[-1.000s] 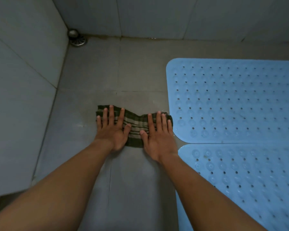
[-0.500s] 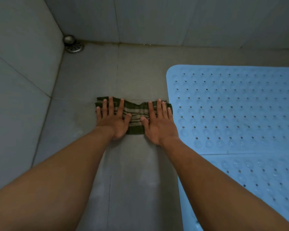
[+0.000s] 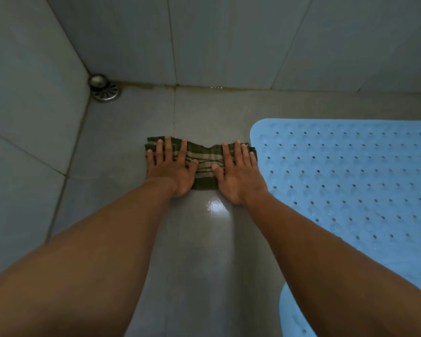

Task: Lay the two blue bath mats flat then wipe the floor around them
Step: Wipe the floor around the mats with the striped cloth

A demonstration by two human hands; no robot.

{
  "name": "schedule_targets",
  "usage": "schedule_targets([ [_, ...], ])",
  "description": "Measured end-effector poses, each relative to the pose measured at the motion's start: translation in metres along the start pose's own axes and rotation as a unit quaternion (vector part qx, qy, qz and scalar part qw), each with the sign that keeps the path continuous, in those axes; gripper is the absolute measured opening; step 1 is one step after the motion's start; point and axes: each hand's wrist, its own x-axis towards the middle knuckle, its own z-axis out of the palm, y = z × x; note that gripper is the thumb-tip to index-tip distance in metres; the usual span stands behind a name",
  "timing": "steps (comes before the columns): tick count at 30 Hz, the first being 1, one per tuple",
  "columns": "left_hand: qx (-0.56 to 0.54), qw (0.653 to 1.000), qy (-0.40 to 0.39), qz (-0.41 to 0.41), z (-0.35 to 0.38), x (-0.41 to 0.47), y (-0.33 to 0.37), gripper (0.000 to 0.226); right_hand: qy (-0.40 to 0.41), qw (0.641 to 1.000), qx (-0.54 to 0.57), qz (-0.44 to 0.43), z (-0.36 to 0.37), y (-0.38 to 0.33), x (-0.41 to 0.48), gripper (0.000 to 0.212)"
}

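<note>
A dark green striped cloth (image 3: 204, 161) lies on the grey tiled floor (image 3: 204, 251), just left of the far blue bath mat (image 3: 350, 181). My left hand (image 3: 170, 166) presses flat on the cloth's left half, fingers spread. On its right half my right hand (image 3: 238, 176) presses the same way, close to the mat's edge. The far mat lies flat and is dotted with holes. A corner of the near blue mat (image 3: 294, 317) shows at the bottom right, mostly hidden by my right forearm. A wet sheen marks the floor behind the cloth.
A round metal floor drain (image 3: 105, 90) sits in the far left corner. Tiled walls close in on the left (image 3: 22, 117) and at the back (image 3: 253, 45). Bare floor runs between the cloth and the back wall.
Both hands have pushed the cloth forward along the floor, away from me and toward the back wall. The near mat has slid mostly out of view.
</note>
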Motion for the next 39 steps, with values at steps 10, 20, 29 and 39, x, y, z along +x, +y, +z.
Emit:
schedule_targets([
  [10, -0.012, 0.999, -0.029, 0.011, -0.007, 0.005, 0.0, 0.068, -0.013, 1.0, 0.006, 0.001, -0.009, -0.002, 0.006, 0.069],
  [20, -0.017, 1.0, -0.008, 0.014, -0.024, 0.04, -0.003, 0.067, -0.014, 1.0, -0.004, -0.01, -0.024, -0.004, 0.057, 0.068],
  [29, -0.004, 1.0, 0.019, 0.009, -0.033, 0.085, -0.001, 0.067, 0.016, 0.999, 0.004, -0.027, -0.02, 0.005, 0.091, 0.073],
  [39, 0.004, 0.999, 0.045, 0.003, -0.049, 0.131, 0.002, 0.067, 0.005, 1.0, 0.009, -0.004, -0.037, 0.015, 0.151, 0.07],
])
